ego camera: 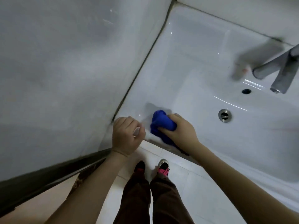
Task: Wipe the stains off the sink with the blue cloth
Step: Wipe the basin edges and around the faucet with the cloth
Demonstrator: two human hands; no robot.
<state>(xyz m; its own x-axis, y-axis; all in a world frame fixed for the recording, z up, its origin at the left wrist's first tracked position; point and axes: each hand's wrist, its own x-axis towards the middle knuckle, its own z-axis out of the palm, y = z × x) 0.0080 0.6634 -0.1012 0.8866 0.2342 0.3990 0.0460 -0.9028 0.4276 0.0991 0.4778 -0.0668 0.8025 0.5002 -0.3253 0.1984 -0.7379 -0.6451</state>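
Note:
The white ceramic sink (202, 65) fills the upper right of the head view, set against a pale wall on its left. My right hand (181, 131) grips the bunched blue cloth (161, 122) and presses it on the sink's front left rim. My left hand (127, 135) rests as a closed fist on the sink's front left corner, just left of the cloth, with something small and pale showing between its fingers; what it is cannot be made out.
A grey metal tap (281, 70) overhangs the basin at the right, above an overflow hole (246, 91) and the round metal drain (224, 115). A dark-edged panel (48, 173) runs along the lower left. My legs and shoes (152, 165) stand on the white tiled floor.

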